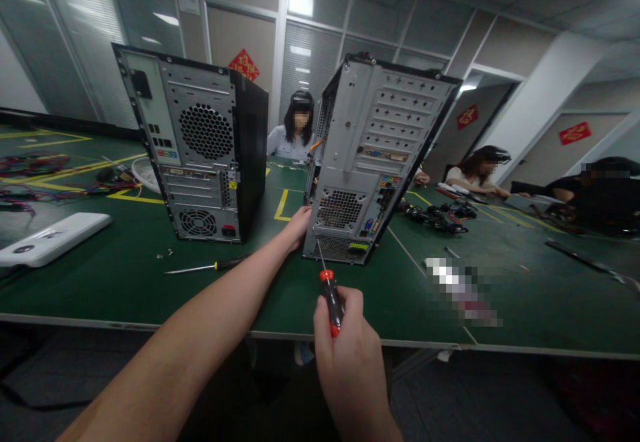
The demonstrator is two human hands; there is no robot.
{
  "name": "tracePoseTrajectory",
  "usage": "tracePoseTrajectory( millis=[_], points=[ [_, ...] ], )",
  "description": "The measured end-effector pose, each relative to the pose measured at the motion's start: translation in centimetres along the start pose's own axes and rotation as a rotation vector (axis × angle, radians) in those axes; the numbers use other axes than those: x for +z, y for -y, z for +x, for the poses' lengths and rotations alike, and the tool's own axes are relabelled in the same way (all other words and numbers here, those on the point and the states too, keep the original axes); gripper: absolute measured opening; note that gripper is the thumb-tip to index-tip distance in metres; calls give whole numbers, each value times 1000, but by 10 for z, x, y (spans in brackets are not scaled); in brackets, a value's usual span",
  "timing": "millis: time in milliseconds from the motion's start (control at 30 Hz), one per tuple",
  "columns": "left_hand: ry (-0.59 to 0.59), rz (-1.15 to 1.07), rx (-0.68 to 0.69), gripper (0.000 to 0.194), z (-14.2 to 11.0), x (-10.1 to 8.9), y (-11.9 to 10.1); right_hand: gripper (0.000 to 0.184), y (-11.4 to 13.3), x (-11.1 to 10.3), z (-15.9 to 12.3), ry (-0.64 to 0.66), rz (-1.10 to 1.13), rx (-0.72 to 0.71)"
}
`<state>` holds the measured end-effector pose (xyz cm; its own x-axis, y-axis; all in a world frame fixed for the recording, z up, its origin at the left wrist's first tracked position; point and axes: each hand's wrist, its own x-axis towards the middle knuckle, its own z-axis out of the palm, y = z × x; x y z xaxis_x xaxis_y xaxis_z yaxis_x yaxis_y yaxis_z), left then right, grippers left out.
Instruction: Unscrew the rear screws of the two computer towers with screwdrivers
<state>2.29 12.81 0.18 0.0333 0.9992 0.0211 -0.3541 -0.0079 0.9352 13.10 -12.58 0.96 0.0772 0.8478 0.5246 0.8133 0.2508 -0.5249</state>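
The right hand (pixel 354 352) gripped a screwdriver (pixel 330 295) set to the twelve-o'clock computer tower (pixel 345 169), its yellow label (pixel 359 247) illegible, while the left hand (pixel 299 227), closure impossible to tell, touched the tower's eight-o'clock edge.

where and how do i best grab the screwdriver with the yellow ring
Probably by the dark handle of that screwdriver, pinched from above: it lies flat, and the handle is thicker than the shaft. The left forearm hides the handle's far end in this view, so come down left of it, close to the yellow ring.
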Motion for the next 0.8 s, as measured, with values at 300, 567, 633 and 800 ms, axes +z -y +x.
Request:
tracePoseTrajectory(
  millis=[300,567,633,800],
  points=[
    [3,23,9,47,1,-1,1,23,-1,1,5,-4,24,-59],
    [5,6,-15,44,0,0,0,17,0,3,3,-10,32,-73],
    [4,-7,-17,43,0,1,-1,14,1,3,3,-19,29,-84],
    [24,-10,-9,44,1,1,1,14,0,1,1,-52,1,-82]
  ],
)
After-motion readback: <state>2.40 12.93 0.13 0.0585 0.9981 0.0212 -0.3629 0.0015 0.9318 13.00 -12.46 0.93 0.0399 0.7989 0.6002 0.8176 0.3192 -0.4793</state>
